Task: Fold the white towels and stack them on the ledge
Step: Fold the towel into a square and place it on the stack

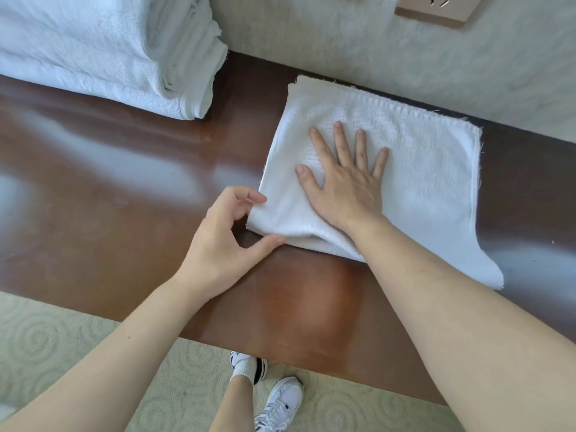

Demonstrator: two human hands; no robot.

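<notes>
a white towel (405,169), folded into a rough rectangle, lay flat on the glossy brown ledge (124,182), its far edge close against the pale wall (343,51). the right hand (346,179) pressed down on the towel's middle, palm flat and fingers straight and spread. the left hand (227,241) was at the towel's near left corner, thumb and forefinger curled and pinching the folded edge there, the other fingers bent behind. a loose corner of the towel trailed off toward the ledge's near edge, to the right of the right forearm. well to the left of the towel, at the back of the ledge, sat a stack of folded white towels (109,54), apart from the one being handled. on the wall above the towel was a tan socket plate (439,7). below the ledge's near edge, patterned carpet (62,347) showed, with the person's white trainers (280,403) on it.
</notes>
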